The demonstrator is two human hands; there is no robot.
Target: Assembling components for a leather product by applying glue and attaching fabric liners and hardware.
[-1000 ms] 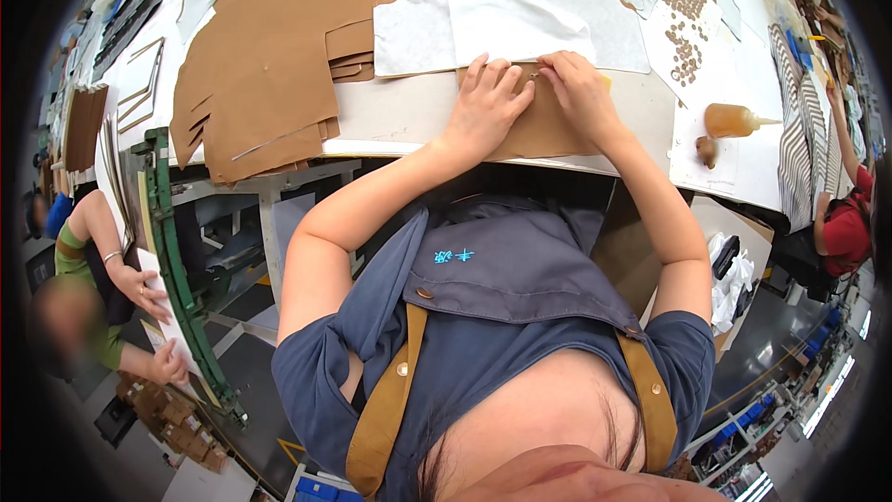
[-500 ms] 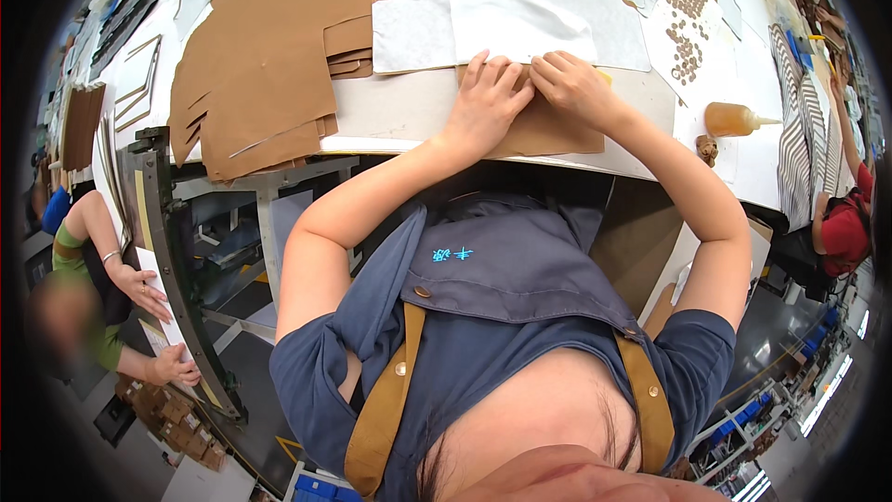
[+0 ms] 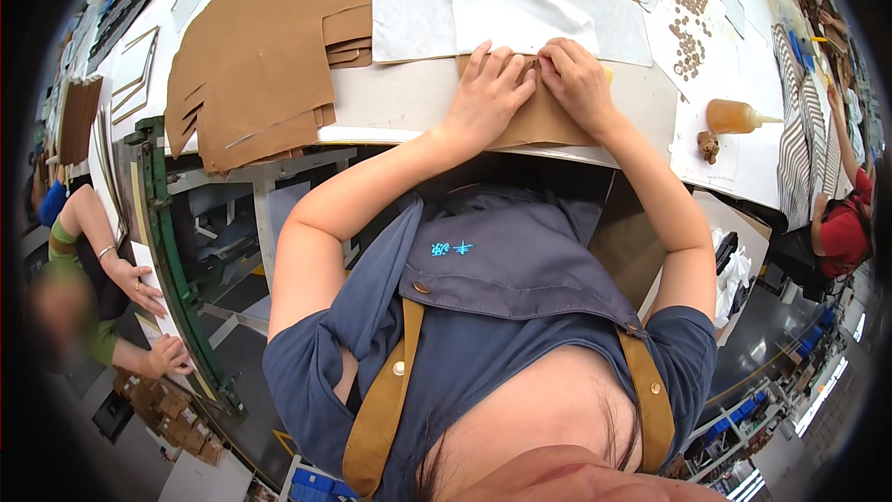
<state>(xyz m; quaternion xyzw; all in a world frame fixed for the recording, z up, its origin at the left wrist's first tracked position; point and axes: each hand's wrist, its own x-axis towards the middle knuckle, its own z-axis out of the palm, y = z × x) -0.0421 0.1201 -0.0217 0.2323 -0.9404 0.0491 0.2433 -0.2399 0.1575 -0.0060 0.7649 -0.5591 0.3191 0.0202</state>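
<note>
A brown leather-like piece lies at the table's near edge, partly under my hands. Its upper edge meets a white sheet, which rests on a larger pale panel with a brown border. My left hand presses on the seam between them, fingers apart and bent, tips on the white sheet's lower edge. Close beside it, my right hand has thumb and fingers pinched together at the brown piece's upper edge. The exact fold under the fingertips is hidden. A bit of yellow shows beside my right hand.
Stacked brown cut pieces cover the table's left. At right are small brown discs, a bottle of amber liquid with a nozzle, a brown lump and striped fabric. A co-worker's hands hold a white strip at far left.
My right hand has curled into a tighter pinch and its elbow has come inward. My left hand stays at the same edge. The view has shifted slightly.
</note>
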